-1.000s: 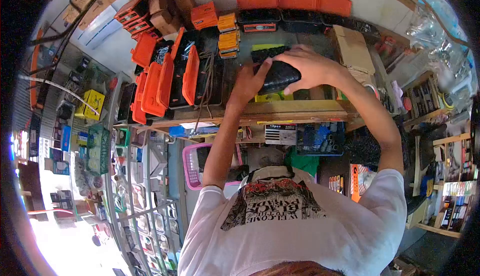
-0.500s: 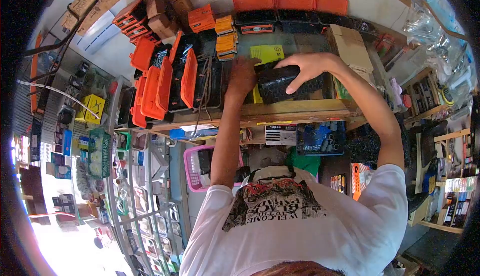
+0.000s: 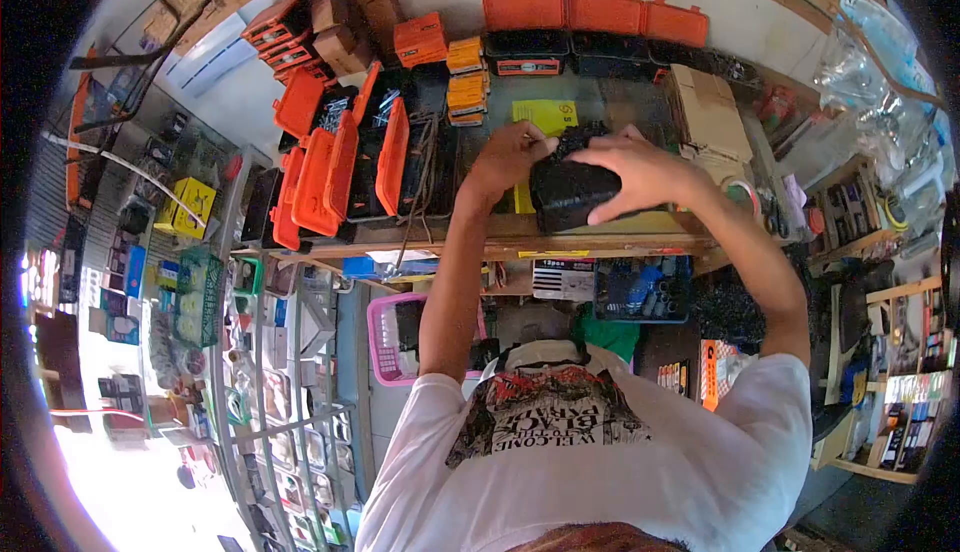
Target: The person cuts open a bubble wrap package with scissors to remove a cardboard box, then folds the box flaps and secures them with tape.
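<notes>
A shiny black bundle (image 3: 575, 197), which looks like dark plastic, rests at the front of the glass-topped counter. My right hand (image 3: 645, 174) is wrapped over its right side, thumb toward the front and fingers on the far side. At the bundle's far left corner, my left hand (image 3: 512, 159) is closed in a pinch; what the fingertips hold is too small to make out. A yellow packet (image 3: 545, 114) lies just behind the bundle, partly covered by it.
Orange-lidded black cases (image 3: 322, 177) with screws stand open at left, beside dark strips (image 3: 425, 172). Small yellow-orange boxes (image 3: 467, 97) are stacked behind. Open cases (image 3: 525, 12) line the wall. Flat cardboard (image 3: 705, 112) and a tape roll (image 3: 742, 195) lie at right. A pink basket (image 3: 375, 342) sits below.
My left hand has moved from beside the bundle to its far left corner and now pinches there. The bundle has turned, with its smooth side facing me. My right hand keeps its grip.
</notes>
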The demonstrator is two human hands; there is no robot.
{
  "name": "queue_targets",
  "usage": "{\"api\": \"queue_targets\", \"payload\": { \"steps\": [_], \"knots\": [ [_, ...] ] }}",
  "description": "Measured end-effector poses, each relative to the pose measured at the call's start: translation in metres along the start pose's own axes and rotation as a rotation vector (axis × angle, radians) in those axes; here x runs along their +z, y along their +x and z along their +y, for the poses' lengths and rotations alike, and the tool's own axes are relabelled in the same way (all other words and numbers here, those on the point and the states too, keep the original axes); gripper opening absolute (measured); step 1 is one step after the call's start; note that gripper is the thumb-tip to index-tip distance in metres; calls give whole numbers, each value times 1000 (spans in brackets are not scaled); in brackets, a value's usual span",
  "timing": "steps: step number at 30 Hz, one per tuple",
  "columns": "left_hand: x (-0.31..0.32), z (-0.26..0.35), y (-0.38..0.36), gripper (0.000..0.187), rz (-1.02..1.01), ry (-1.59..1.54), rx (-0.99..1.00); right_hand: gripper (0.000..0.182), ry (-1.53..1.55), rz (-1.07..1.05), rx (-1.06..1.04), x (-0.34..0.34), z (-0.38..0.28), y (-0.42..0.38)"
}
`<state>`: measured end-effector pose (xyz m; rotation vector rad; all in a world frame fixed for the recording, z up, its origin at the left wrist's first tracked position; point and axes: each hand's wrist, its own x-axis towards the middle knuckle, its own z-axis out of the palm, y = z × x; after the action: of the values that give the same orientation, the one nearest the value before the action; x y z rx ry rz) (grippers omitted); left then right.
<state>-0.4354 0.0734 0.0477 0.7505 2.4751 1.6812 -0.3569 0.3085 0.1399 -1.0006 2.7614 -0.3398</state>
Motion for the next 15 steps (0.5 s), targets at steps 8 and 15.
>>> {"api": "queue_targets", "payload": {
  "steps": [8, 15],
  "knots": [
    [2, 49, -31, 38, -77, 143, 151, 95, -41, 282, 12, 33, -3, -19],
    [-4, 65, -33, 73, -104, 121, 56, 99, 49, 316, 25, 12, -6, -34]
  ]
}}
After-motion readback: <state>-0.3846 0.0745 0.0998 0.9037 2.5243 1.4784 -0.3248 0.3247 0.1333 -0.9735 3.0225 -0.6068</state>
